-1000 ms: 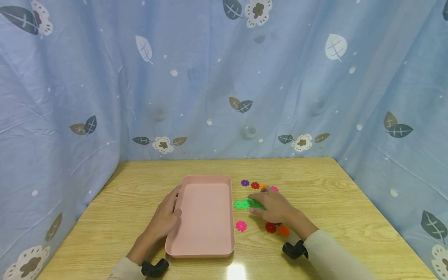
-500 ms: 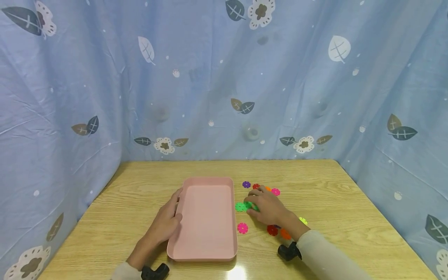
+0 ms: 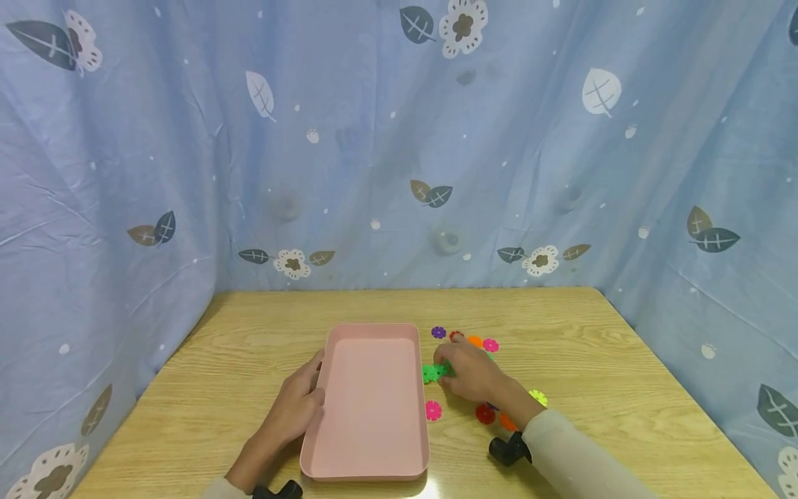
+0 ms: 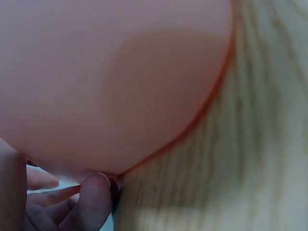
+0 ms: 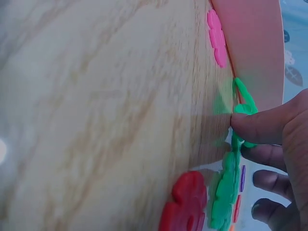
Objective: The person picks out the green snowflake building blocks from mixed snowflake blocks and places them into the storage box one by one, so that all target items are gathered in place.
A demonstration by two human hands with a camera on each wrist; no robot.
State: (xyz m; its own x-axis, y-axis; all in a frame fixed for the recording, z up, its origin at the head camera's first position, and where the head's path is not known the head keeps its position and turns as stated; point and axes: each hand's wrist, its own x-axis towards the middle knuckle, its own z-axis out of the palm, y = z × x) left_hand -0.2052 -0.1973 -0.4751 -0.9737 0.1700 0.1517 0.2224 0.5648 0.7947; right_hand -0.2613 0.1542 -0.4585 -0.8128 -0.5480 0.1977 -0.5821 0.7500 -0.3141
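My left hand (image 3: 291, 403) grips the left wall of a pink rectangular tray (image 3: 374, 398). In the left wrist view the thumb (image 4: 93, 199) lies at the tray's rim, with other fingers behind it. Beside the tray's right wall, my right hand (image 3: 472, 371) pinches a green plastic snowflake disc (image 5: 246, 108) between thumb and forefinger. This disc stands tilted against the tray side in the right wrist view. More green discs (image 5: 224, 192) lie in a row just below the fingertips, partly covered by the hand in the head view.
Around the right hand lie loose discs: purple (image 3: 438, 333), pink (image 3: 433, 410), red (image 3: 485, 414), orange (image 3: 508, 421) and yellow (image 3: 538, 398). Another pink disc (image 3: 490, 345) is farther back. A blue patterned curtain (image 3: 386, 138) encloses the wooden table (image 3: 262, 326) at its back and sides.
My right hand has shifted left along the green discs, and its thumb and forefinger have closed on one. The tray has slid slightly toward me with my left hand still on it.
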